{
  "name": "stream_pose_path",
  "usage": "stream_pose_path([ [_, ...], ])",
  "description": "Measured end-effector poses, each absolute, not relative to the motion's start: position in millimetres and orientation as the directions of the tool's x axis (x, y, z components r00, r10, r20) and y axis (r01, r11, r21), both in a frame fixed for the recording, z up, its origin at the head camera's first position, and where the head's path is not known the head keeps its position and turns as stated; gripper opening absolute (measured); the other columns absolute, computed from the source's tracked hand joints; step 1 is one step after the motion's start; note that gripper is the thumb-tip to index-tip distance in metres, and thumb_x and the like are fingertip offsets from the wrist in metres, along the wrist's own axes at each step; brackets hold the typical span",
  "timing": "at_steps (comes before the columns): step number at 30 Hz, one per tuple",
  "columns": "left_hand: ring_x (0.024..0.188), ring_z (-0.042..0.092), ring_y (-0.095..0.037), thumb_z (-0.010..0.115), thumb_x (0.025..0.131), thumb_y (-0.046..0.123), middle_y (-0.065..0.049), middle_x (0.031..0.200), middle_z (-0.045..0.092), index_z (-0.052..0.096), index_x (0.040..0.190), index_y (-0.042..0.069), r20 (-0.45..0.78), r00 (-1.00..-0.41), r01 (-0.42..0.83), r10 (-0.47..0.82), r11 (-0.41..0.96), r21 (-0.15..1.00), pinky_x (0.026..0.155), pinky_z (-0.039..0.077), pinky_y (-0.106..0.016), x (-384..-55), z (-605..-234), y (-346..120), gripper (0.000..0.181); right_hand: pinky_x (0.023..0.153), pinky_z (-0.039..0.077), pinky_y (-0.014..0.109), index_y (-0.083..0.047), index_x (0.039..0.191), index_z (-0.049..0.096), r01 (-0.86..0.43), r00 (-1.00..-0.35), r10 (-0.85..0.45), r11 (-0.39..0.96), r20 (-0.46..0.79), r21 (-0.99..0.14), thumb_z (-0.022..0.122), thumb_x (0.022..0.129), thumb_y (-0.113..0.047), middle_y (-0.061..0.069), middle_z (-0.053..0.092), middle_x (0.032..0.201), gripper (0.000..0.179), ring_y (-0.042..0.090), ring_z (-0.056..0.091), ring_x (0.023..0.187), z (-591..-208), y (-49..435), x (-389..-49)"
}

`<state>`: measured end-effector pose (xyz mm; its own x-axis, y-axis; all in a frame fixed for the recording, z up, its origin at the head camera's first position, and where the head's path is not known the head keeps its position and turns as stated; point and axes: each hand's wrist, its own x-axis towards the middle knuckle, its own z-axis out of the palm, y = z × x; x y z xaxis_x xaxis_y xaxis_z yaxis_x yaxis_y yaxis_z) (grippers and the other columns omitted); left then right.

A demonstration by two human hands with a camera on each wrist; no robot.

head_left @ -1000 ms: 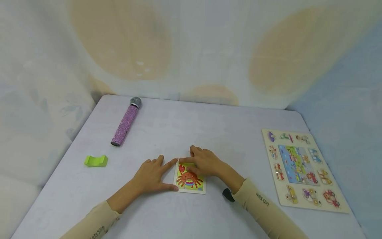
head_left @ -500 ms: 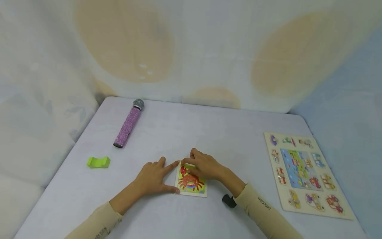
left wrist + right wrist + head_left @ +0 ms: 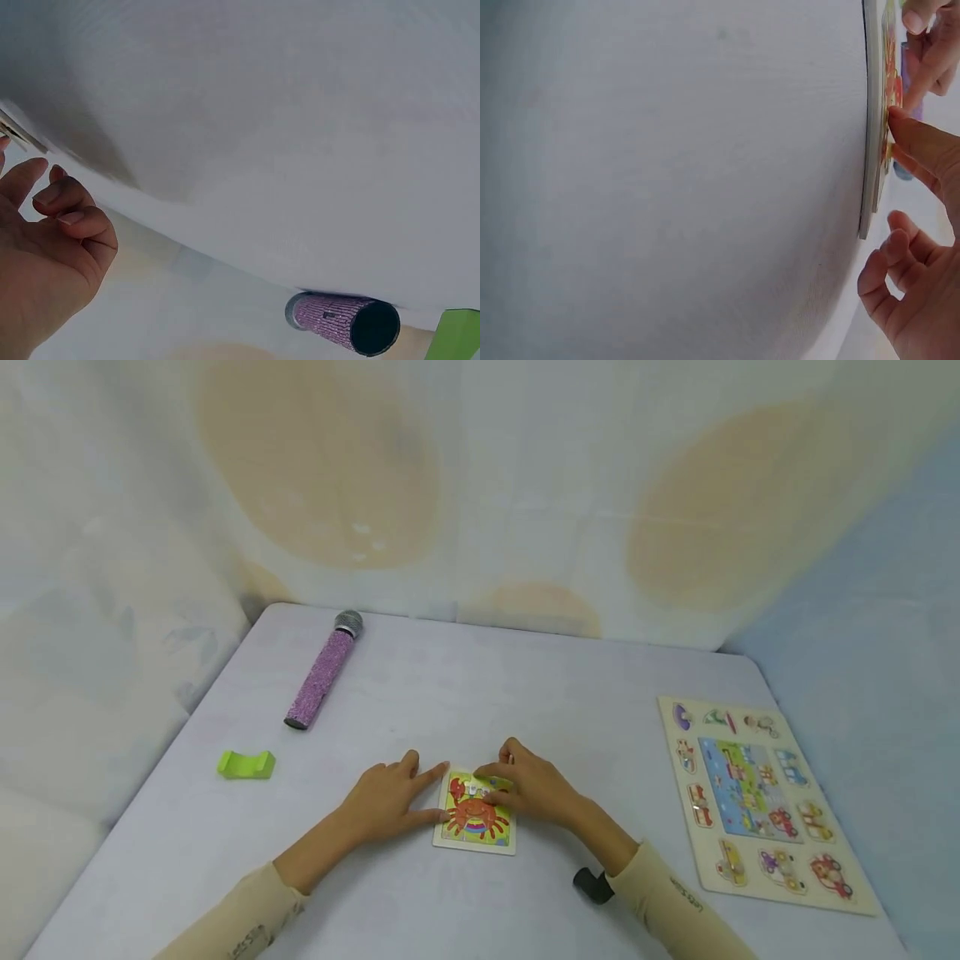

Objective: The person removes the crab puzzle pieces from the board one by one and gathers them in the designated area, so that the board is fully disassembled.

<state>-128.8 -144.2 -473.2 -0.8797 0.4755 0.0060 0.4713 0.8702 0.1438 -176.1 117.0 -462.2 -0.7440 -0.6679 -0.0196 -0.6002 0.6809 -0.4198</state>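
Observation:
A small square crab jigsaw puzzle (image 3: 474, 832) in a pale frame lies flat at the middle of the table. My left hand (image 3: 386, 802) is spread along its left side, index fingertip at the upper left corner and thumb tip on the left edge. From the right, my right hand (image 3: 536, 787) rests its thumb and index finger on the upper pieces, its other fingers loosely bent. Seen edge-on in the right wrist view, the puzzle (image 3: 872, 127) is touched from above by the right thumb. The pieces under those fingertips are partly hidden.
A purple glitter microphone (image 3: 322, 677) lies at the back left, with a lime-green block (image 3: 246, 765) in front of it. A wooden vehicle puzzle board (image 3: 693, 827) lies at the right. Beside the right sleeve is a black object (image 3: 592, 885).
My right hand has slid rightward from the puzzle's upper left corner, uncovering the crab's claw and eyes. The left thumb has moved up along the left edge. The head view has shifted slightly.

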Motion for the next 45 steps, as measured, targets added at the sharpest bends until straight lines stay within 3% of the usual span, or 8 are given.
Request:
stream_pose_path([
  [9,0.058,0.037,-0.008,0.063,0.086,0.066,-0.001,0.092,0.046,0.060,0.139,0.018,0.043,-0.883,0.468,0.468,0.867,0.168,0.053,0.033,-0.024,-109,-472,-134,0.071,0.066,0.039,0.023,-0.026,0.120,0.073,-0.553,-0.763,-0.646,0.675,-0.029,-0.489,0.074,0.088,-0.037,-0.003,0.042,0.103,0.034,0.010,0.043,0.081,-465,117,-175],
  [15,0.057,0.035,-0.007,0.063,0.087,0.063,-0.002,0.092,0.048,0.063,0.136,0.024,0.080,-0.856,0.516,0.510,0.848,0.123,0.051,0.032,-0.023,-96,-468,-123,0.062,0.064,0.038,0.022,-0.029,0.121,0.073,-0.532,-0.772,-0.635,0.675,-0.034,-0.511,0.075,0.088,-0.037,-0.004,0.042,0.101,0.034,0.010,0.043,0.078,-467,122,-177],
  [24,0.050,0.037,-0.011,0.056,0.087,0.070,-0.001,0.079,0.052,0.059,0.138,0.032,0.025,-0.882,0.470,0.470,0.881,0.044,0.049,0.030,-0.026,-83,-472,-105,0.063,0.066,0.038,0.022,-0.025,0.119,0.074,-0.562,-0.734,-0.678,0.634,-0.032,-0.532,0.075,0.089,-0.033,-0.003,0.044,0.099,0.031,0.010,0.042,0.080,-465,123,-186],
  [32,0.047,0.038,-0.014,0.058,0.086,0.068,-0.002,0.065,0.054,0.056,0.139,0.028,0.093,-0.899,0.430,0.428,0.903,0.002,0.045,0.028,-0.027,-75,-471,-82,0.066,0.071,0.037,0.024,-0.019,0.113,0.077,-0.561,-0.696,-0.718,0.553,-0.010,-0.616,0.075,0.089,-0.030,-0.001,0.047,0.097,0.027,0.013,0.042,0.085,-465,108,-206],
  [45,0.049,0.031,-0.012,0.055,0.088,0.069,-0.002,0.059,0.047,0.053,0.143,0.025,0.058,-0.925,0.373,0.375,0.927,-0.036,0.046,0.027,-0.026,-69,-468,-71,0.070,0.076,0.038,0.024,-0.013,0.102,0.080,-0.522,-0.645,-0.763,0.488,-0.051,-0.699,0.079,0.085,-0.024,0.006,0.051,0.096,0.020,0.017,0.044,0.087,-460,85,-220],
])
